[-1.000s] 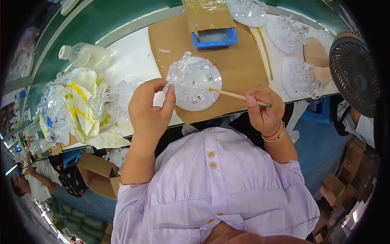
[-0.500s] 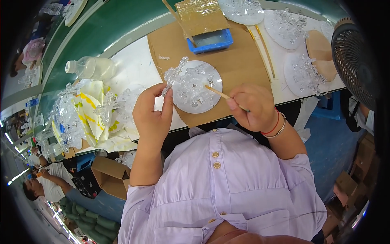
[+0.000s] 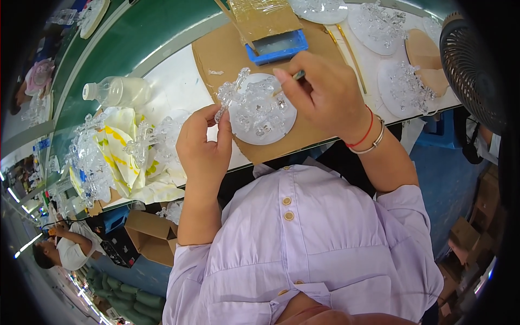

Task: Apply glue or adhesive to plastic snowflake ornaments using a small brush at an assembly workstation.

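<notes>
My left hand (image 3: 206, 141) pinches a clear plastic piece (image 3: 232, 93) between thumb and fingers, at the left edge of a white disc (image 3: 264, 140). Several more clear, shiny plastic pieces (image 3: 261, 103) lie clustered on that disc. Above the disc's right side, my right hand (image 3: 327, 95) is closed around a thin wooden stick (image 3: 299, 75) with a dark end. Its pale tip points down at the clear pieces; whether it touches them I cannot tell. The disc rests on a brown cardboard sheet (image 3: 319, 125).
A blue tray (image 3: 279, 53) with cloudy liquid stands behind the disc, a wooden stick (image 3: 238, 26) leaning by it. To the left are a bottle (image 3: 122, 91), a patterned cloth (image 3: 122, 157) and heaped clear pieces (image 3: 89, 157). A black fan (image 3: 470, 76) stands right, near another loaded disc (image 3: 385, 100).
My right hand has moved up and forward with the stick, which now tilts more steeply. My left hand keeps its pinch in nearly the same place.
</notes>
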A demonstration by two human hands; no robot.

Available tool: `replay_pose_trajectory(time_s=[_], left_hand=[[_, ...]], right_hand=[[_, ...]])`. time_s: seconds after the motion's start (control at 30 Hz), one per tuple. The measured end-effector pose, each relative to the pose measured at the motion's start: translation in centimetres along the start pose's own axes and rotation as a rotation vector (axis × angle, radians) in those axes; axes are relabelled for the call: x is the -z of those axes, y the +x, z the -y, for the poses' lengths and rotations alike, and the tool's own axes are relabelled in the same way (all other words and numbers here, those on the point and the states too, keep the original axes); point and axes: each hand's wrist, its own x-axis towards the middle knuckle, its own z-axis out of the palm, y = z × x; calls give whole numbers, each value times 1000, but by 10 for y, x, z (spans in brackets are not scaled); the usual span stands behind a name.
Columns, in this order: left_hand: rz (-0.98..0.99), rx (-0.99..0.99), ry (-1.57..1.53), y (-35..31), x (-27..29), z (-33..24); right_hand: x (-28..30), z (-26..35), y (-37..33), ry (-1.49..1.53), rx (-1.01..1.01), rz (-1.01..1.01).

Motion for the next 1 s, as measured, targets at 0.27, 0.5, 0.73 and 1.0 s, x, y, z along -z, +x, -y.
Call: replay_pose_trajectory(time_s=[0.27, 0.5, 0.73, 1.0], left_hand=[[15, -8, 33, 3, 0, -4], [16, 7, 49, 3, -3, -1], [15, 8, 51, 4, -3, -2], [16, 28, 19, 5, -2, -3]], right_hand=[[0, -6, 8, -27, -90, -1], [-8, -2, 13, -86, -40, 79], [3, -11, 4, -53, -18, -7], [11, -25, -6, 17, -67, -13]])
